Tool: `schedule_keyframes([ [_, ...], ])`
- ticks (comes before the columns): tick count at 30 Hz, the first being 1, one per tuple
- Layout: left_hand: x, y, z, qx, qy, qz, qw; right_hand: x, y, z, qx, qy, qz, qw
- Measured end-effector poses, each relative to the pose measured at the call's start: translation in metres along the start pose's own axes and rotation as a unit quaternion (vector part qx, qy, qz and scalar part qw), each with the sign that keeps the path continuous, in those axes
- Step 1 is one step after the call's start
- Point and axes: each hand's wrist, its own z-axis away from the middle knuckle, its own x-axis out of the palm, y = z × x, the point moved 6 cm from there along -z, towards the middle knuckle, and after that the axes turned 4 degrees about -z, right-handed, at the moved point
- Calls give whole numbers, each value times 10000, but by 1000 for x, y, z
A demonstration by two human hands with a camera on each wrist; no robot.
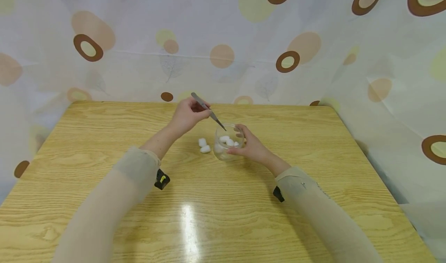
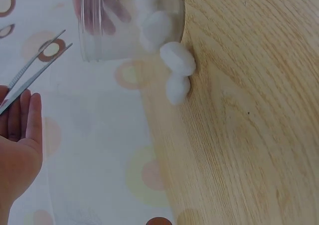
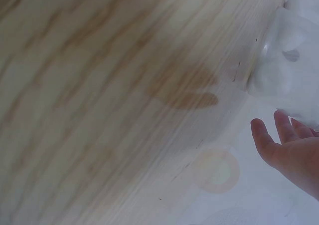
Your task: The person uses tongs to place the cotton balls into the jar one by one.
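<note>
My left hand (image 1: 184, 118) pinches a pair of metal tweezers (image 1: 199, 100), slanting down so the tips are over the mouth of a clear glass jar (image 1: 220, 154). In the left wrist view the tips of the tweezers (image 2: 37, 75) stand apart with nothing between them. My right hand (image 1: 253, 147) holds the jar's right side, thumb in front and fingers behind. White cotton balls (image 1: 229, 142) lie inside the jar. Two more cotton balls (image 1: 204, 149) lie touching on the wood just left of it.
The jar stands toward the far side of a wood-grain table (image 1: 223, 209). A patterned sheet (image 1: 195, 54) hangs behind the table and along its sides. Black wrist devices (image 1: 162, 179) show under both sleeves.
</note>
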Motion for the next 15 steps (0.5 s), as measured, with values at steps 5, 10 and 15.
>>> schedule_keyframes([
  [5, -14, -5, 3, -35, 143, 98, 9998, 0, -2, 1, -5, 17, 99, 9999],
  [10, -28, -15, 7, -71, 274, 219, 9994, 0, -1, 1, 30, 24, 88, 10000],
  [15, -40, -27, 14, -394, 322, 196, 9985, 1, -1, 2, 27, 5, 69, 10000],
])
